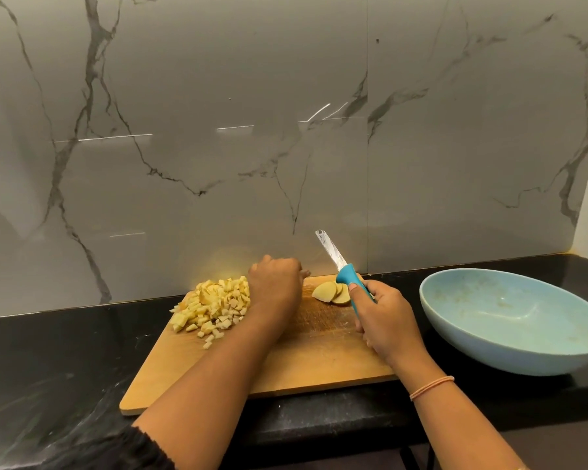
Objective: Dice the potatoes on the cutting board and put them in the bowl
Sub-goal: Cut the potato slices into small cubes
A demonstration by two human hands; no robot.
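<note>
A wooden cutting board [296,364] lies on the black counter. A heap of diced potato [213,307] covers its far left part. Two or three potato slices [331,292] lie overlapping at the far middle of the board. My left hand [275,286] sits between the heap and the slices, knuckles up, fingers curled under; what the fingers touch is hidden. My right hand [384,317] grips the blue handle of a knife [340,266], whose blade points up and away, above the slices. The light blue bowl [489,340] stands to the right of the board and holds no potato.
The black counter [48,361] runs left to right, with a marble-patterned wall [286,130] directly behind the board. The board's near edge overhangs the counter's front edge. A thin bracelet is on my right wrist.
</note>
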